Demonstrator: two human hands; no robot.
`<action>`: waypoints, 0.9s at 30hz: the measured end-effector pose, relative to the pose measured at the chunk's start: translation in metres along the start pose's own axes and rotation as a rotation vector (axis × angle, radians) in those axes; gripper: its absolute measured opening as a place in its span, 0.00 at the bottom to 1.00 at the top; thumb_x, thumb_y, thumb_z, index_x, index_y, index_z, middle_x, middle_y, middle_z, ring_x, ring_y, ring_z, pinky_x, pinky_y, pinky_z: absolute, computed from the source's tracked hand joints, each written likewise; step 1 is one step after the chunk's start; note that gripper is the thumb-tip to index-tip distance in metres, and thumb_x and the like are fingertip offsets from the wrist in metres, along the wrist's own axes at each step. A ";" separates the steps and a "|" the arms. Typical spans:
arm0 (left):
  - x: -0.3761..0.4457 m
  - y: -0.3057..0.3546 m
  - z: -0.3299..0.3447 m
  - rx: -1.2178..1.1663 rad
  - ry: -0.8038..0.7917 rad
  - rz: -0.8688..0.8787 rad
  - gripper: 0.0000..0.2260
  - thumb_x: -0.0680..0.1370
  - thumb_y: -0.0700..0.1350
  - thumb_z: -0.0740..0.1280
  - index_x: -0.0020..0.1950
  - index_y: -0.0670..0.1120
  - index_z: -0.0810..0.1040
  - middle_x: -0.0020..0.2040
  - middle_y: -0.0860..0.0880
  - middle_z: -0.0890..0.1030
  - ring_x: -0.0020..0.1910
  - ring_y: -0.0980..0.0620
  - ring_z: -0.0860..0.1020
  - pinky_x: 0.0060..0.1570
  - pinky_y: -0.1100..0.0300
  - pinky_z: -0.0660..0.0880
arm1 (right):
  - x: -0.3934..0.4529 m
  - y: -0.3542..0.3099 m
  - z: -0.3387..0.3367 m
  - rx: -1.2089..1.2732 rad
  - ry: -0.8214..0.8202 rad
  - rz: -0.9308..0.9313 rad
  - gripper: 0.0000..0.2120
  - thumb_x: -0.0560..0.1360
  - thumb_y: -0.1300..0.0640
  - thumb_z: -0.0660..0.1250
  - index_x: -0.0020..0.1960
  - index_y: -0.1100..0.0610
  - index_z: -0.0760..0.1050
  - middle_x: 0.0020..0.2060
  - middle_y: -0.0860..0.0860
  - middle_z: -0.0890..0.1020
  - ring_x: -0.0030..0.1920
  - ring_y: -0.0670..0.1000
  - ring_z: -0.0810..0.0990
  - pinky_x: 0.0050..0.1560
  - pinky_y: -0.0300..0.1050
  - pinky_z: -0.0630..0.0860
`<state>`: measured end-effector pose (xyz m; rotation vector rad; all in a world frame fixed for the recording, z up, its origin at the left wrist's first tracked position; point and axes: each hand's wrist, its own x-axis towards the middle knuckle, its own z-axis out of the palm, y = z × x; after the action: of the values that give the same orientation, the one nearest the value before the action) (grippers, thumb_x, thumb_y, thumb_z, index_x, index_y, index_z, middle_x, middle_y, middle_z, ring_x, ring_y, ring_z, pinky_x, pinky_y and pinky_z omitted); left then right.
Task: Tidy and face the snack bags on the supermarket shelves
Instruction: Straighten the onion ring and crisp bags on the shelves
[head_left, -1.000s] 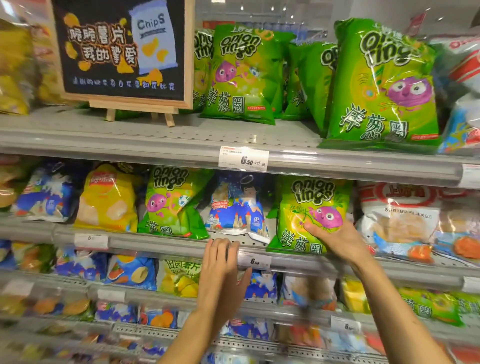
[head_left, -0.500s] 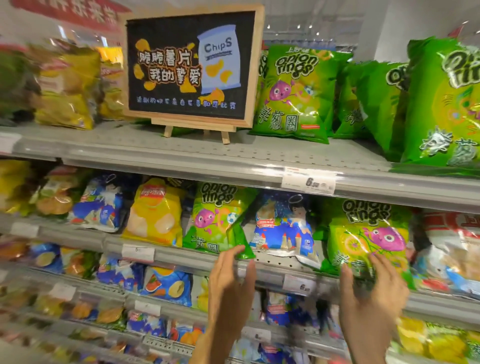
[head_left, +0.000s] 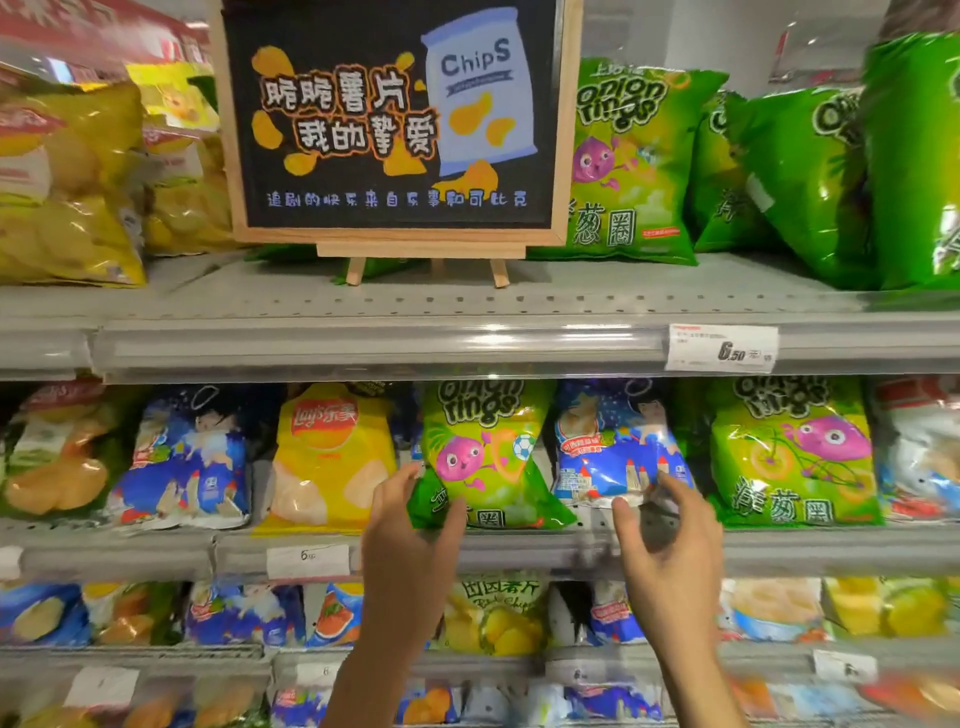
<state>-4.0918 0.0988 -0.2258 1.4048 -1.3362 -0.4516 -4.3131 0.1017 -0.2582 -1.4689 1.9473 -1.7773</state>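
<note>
On the middle shelf a green onion rings bag (head_left: 483, 457) stands tilted between a yellow chips bag (head_left: 332, 457) and a blue snack bag (head_left: 613, 447). My left hand (head_left: 410, 535) grips the green bag's lower left corner, fingers at its edge and thumb on its front. My right hand (head_left: 667, 545) is blurred. Its curved fingers reach the blue bag's lower right corner, and I see no firm hold. A second green onion rings bag (head_left: 789, 457) stands upright further right.
A framed chips sign (head_left: 395, 119) on a small easel stands on the top shelf (head_left: 467, 338), between yellow bags (head_left: 67, 187) and large green onion rings bags (head_left: 634, 166). A 6.50 price tag (head_left: 722, 348) hangs on that shelf's rail. Lower shelves hold several mixed bags.
The view swung left. My right hand left the right-hand onion rings bag and came to the blue bag. My left hand rose from the shelf rail to the middle green bag's corner.
</note>
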 end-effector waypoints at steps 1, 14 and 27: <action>0.005 -0.003 0.000 0.000 -0.045 -0.002 0.27 0.74 0.50 0.75 0.70 0.46 0.72 0.62 0.55 0.74 0.61 0.56 0.73 0.59 0.63 0.71 | 0.000 0.001 0.001 -0.025 0.013 -0.010 0.24 0.74 0.57 0.76 0.67 0.61 0.75 0.59 0.55 0.78 0.61 0.55 0.74 0.61 0.45 0.66; 0.070 -0.013 0.019 -0.177 -0.425 -0.222 0.47 0.47 0.67 0.82 0.62 0.57 0.69 0.53 0.57 0.81 0.49 0.64 0.80 0.45 0.68 0.75 | 0.098 -0.002 0.001 -0.261 -0.394 0.289 0.53 0.63 0.34 0.79 0.76 0.58 0.62 0.64 0.57 0.80 0.64 0.59 0.79 0.64 0.57 0.76; 0.072 -0.022 0.014 -0.319 -0.413 -0.225 0.27 0.59 0.53 0.84 0.56 0.53 0.81 0.49 0.55 0.86 0.47 0.57 0.84 0.42 0.65 0.77 | 0.111 -0.016 0.002 -0.371 -0.423 0.230 0.40 0.59 0.32 0.81 0.62 0.53 0.74 0.54 0.55 0.84 0.55 0.60 0.82 0.53 0.54 0.81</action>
<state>-4.0720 0.0249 -0.2217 1.2352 -1.3563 -1.1034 -4.3606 0.0253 -0.1912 -1.4884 2.1695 -0.9521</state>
